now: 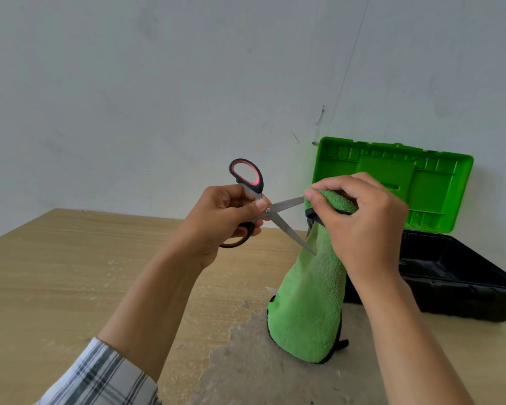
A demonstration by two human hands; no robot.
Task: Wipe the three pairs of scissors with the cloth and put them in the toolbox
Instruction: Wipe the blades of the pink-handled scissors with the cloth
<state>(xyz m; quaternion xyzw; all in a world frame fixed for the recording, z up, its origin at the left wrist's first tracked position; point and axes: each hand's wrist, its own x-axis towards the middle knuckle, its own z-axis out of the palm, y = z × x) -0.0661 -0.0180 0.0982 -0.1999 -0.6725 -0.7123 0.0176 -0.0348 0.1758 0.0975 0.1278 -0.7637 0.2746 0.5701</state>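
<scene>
My left hand [222, 220] grips a pair of scissors [287, 204] with black and red handles, held up above the table with its blades spread apart. My right hand [360, 226] pinches a green cloth [307, 305] around the tip of the upper blade. The rest of the cloth hangs down and its lower edge touches the table. The lower blade points down to the right in front of the cloth. A toolbox [456, 276] with a black base stands open at the right, its green lid [433, 194] raised against the wall. No other scissors are in view.
A wooden table [85, 282] with a worn grey patch near the front runs up to a pale wall. The toolbox sits at its right back corner. A plaid sleeve covers my left forearm at the bottom left.
</scene>
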